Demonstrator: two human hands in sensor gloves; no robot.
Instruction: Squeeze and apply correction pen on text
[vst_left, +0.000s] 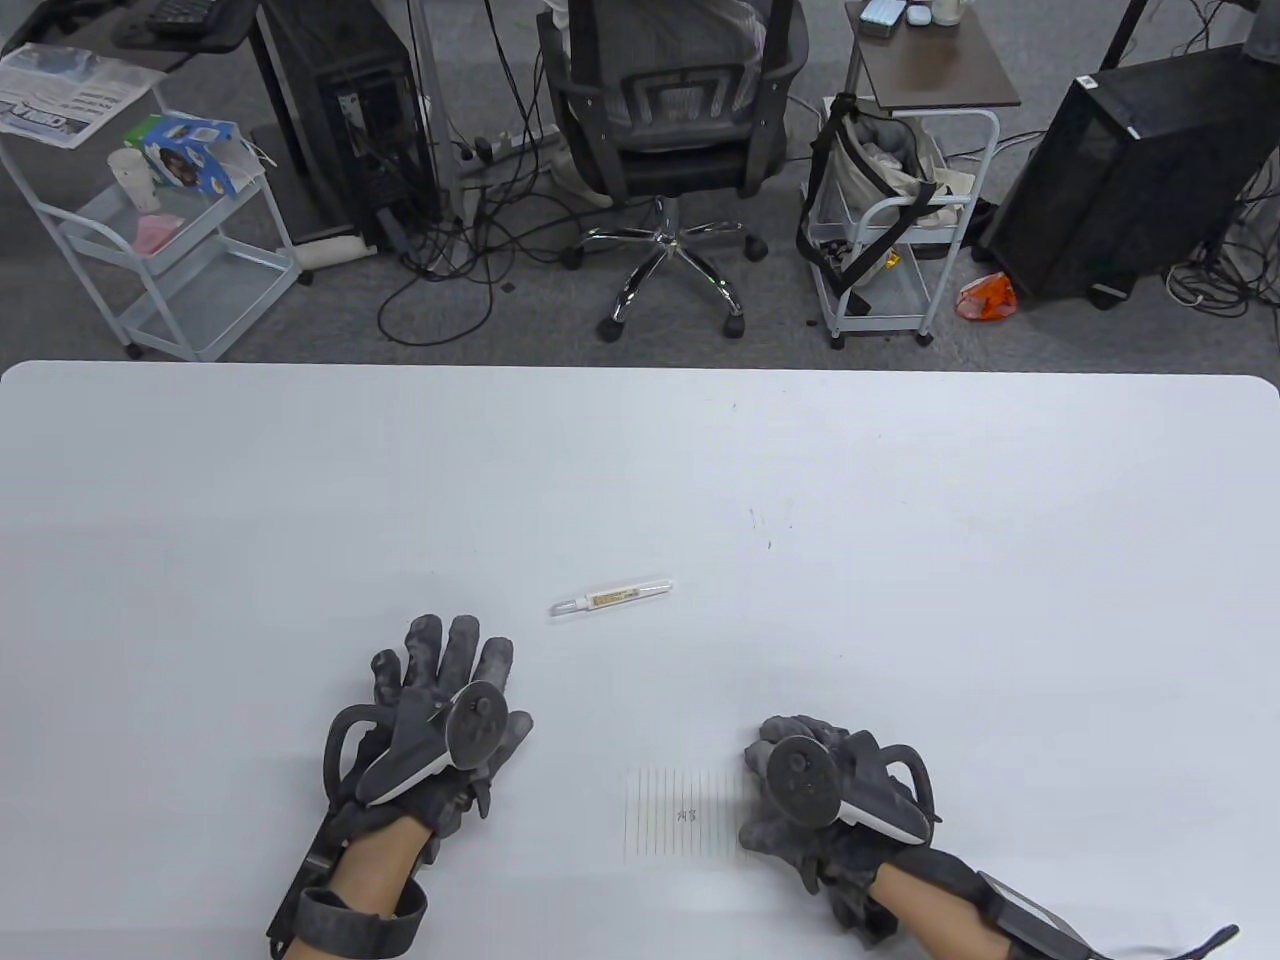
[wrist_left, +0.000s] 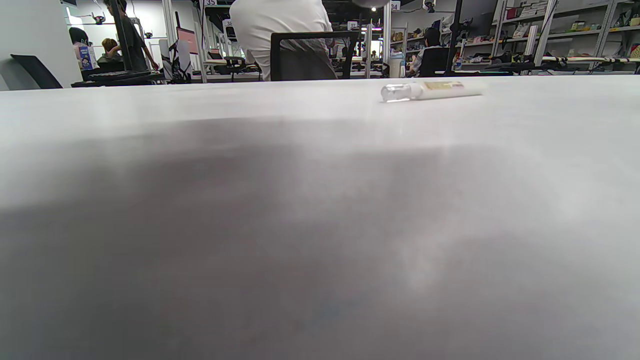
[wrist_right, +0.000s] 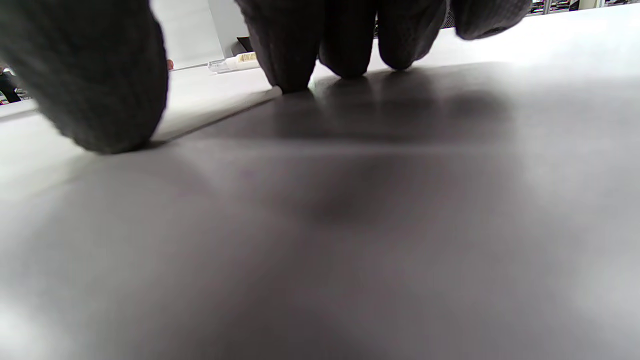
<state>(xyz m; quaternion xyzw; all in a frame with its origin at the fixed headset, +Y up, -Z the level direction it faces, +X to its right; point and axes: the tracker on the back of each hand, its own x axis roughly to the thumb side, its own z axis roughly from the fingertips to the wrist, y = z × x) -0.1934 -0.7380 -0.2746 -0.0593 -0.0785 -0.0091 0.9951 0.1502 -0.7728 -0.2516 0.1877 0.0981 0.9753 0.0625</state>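
A white correction pen (vst_left: 611, 598) with a clear cap lies flat on the white table (vst_left: 900, 500), beyond both hands; it also shows in the left wrist view (wrist_left: 430, 90) and the right wrist view (wrist_right: 235, 62). A small lined paper (vst_left: 680, 818) with a little dark text lies near the front edge. My left hand (vst_left: 440, 690) rests flat on the table, fingers spread, holding nothing, left of the paper and short of the pen. My right hand (vst_left: 790, 790) rests at the paper's right edge, fingertips (wrist_right: 295, 60) pressing down on the table and the paper's edge.
Beyond the table's far edge stand an office chair (vst_left: 665, 120), two white wire carts (vst_left: 180, 230) (vst_left: 890, 230) and computer towers (vst_left: 1130, 170) on the floor. A few small dark marks (vst_left: 760, 525) dot the tabletop past the pen.
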